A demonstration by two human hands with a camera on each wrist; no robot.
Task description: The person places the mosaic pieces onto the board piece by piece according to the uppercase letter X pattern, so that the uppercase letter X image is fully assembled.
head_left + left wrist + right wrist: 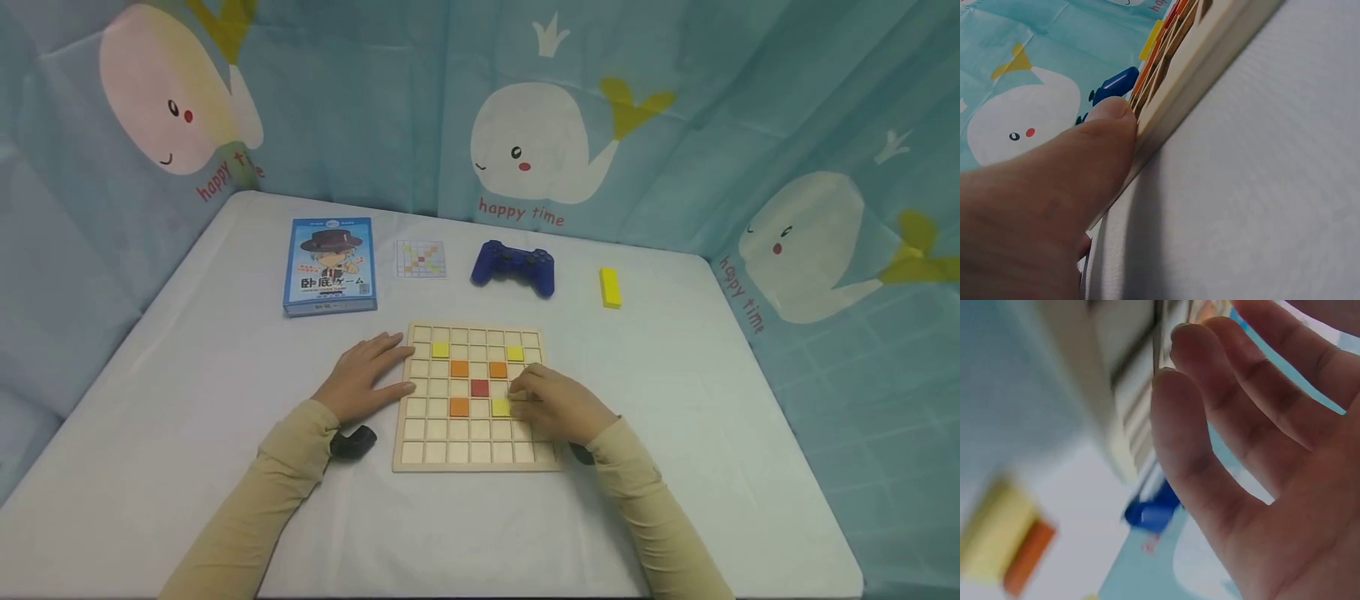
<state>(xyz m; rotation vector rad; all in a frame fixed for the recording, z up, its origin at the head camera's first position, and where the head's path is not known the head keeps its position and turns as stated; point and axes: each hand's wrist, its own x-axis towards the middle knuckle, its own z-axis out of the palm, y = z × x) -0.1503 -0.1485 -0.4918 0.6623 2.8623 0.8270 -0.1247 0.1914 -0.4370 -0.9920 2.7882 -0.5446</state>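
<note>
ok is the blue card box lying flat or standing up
Lying flat. The blue card box rests on its back on the table, cover art facing up, left of the pattern card and well behind the left hand.

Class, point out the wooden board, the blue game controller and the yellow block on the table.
wooden board (420,463): head view, bottom rim.
blue game controller (513,265): head view, middle of its body.
yellow block (610,287): head view, top face.

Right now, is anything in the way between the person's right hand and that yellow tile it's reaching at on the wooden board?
Nothing visible. The right hand rests on the wooden board with its fingertips right at the yellow tile. The left hand only holds the board's left edge.
</note>
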